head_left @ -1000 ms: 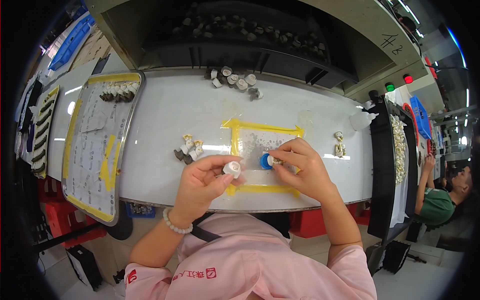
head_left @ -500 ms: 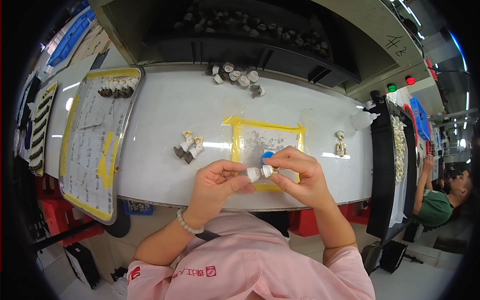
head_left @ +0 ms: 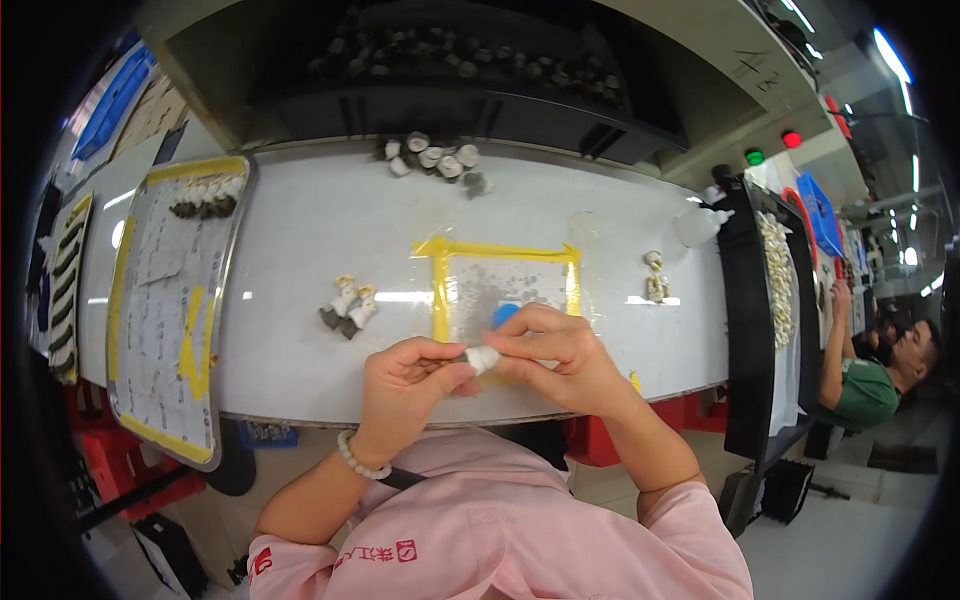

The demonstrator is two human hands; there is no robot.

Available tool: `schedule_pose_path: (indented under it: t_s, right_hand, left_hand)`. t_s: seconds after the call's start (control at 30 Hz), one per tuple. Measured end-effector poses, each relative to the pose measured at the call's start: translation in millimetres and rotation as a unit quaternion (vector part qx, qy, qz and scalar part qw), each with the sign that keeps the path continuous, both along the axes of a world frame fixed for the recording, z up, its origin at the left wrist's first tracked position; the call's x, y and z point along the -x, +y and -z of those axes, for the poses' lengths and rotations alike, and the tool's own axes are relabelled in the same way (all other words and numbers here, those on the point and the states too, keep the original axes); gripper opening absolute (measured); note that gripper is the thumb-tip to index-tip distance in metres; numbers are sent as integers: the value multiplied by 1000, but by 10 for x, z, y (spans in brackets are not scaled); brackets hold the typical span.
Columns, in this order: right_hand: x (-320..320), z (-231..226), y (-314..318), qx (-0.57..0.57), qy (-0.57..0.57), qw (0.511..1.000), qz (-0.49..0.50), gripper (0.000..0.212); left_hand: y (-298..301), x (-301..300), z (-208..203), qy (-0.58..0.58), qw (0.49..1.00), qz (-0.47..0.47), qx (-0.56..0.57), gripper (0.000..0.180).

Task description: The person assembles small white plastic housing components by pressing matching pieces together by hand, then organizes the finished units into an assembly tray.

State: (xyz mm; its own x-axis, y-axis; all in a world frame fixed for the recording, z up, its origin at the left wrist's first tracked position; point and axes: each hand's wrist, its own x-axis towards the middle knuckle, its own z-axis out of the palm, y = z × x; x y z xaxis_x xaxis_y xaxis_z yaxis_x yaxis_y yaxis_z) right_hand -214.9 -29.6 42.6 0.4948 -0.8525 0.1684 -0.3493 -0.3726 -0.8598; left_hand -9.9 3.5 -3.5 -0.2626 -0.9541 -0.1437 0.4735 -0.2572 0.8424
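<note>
The white piece (head_left: 483, 361) sits between the left hand (head_left: 408, 384) and right hand (head_left: 565, 362), both pinching it

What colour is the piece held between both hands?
White where visible: the piece shows best in the head view.

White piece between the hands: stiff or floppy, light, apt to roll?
Probably light: the left hand and right hand hold the small white piece in a pinch. Likely stiff: no sag shows between them. Its sides look rounded, so it might roll if pushed.
</note>
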Motion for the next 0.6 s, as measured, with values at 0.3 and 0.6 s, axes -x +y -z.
schedule_pose_path:
  t_s: [0.3, 0.6]
  right_hand:
    - [724, -36, -59, 131, 127, 967, 176, 23]
    - [1220, 97, -44, 145, 349, 853, 361, 24]
  left_hand:
    - [73, -249, -192, -385, 871, -41, 301, 21]
    - [49, -468, -128, -607, 664, -178, 399, 27]
